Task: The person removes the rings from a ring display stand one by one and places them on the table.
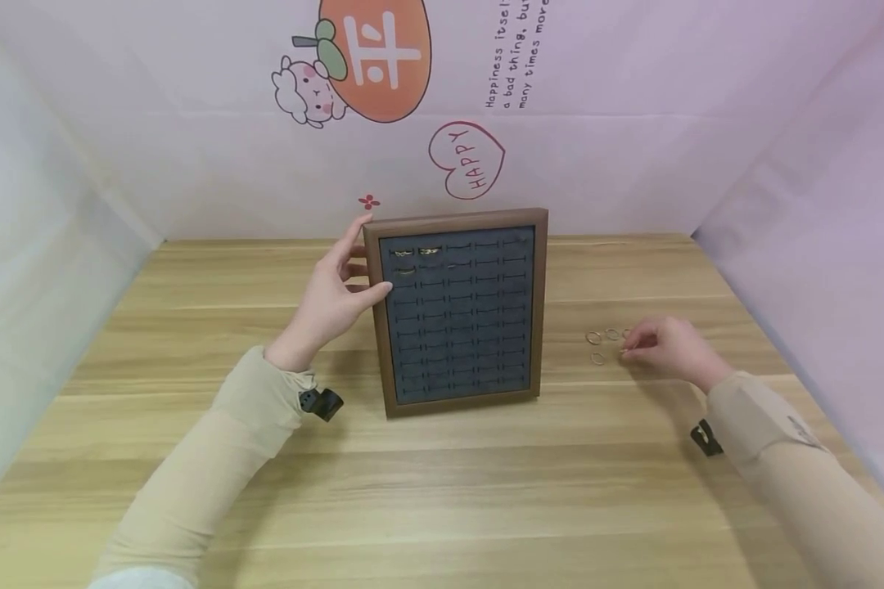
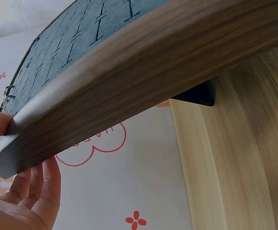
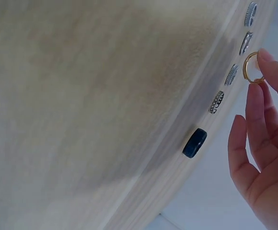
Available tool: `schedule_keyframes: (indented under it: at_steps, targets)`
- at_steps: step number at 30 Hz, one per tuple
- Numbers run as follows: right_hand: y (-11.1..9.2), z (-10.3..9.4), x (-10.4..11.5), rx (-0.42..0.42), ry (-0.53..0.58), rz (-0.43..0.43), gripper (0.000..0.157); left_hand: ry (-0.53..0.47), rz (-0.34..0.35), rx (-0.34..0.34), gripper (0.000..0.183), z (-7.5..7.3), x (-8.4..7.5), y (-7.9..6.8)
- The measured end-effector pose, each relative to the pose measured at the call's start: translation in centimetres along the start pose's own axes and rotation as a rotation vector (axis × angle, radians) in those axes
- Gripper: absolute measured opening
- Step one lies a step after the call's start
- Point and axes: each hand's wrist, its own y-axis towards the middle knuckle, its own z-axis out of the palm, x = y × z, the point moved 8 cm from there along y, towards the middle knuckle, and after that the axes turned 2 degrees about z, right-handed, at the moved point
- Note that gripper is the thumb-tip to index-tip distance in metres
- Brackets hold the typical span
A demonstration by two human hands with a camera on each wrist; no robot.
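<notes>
A ring display board [image 1: 460, 315] with a brown wooden frame [image 2: 105, 72] and dark slotted padding stands tilted on the table. Gold-coloured rings [image 1: 430, 251] sit in its upper left slots. My left hand [image 1: 331, 286] grips the frame's left side near the top, thumb in front and fingers behind. To the right of the board, my right hand [image 1: 666, 350] pinches a gold ring [image 3: 248, 68] between thumb and fingers, just above the table. Beside it lie several silver rings [image 3: 231, 74] and one black ring [image 3: 195, 143].
The wood-grain table [image 1: 442, 499] reaches to a white backdrop [image 1: 604, 155] with printed cartoons and lettering. White side walls stand left and right. A black support [image 2: 196, 94] shows behind the board in the left wrist view.
</notes>
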Motion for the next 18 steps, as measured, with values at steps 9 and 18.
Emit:
schedule_keyframes:
  at_steps: [9,18]
  targets:
    - [0.5,0.7,-0.4,0.038,-0.029,0.010,0.005,0.004,-0.004,-0.001,0.085,0.0,0.2,0.0]
    - [0.5,1.2,-0.6,0.052,-0.052,0.017,0.005,0.014,0.000,-0.001,0.085,-0.2,0.1,0.0]
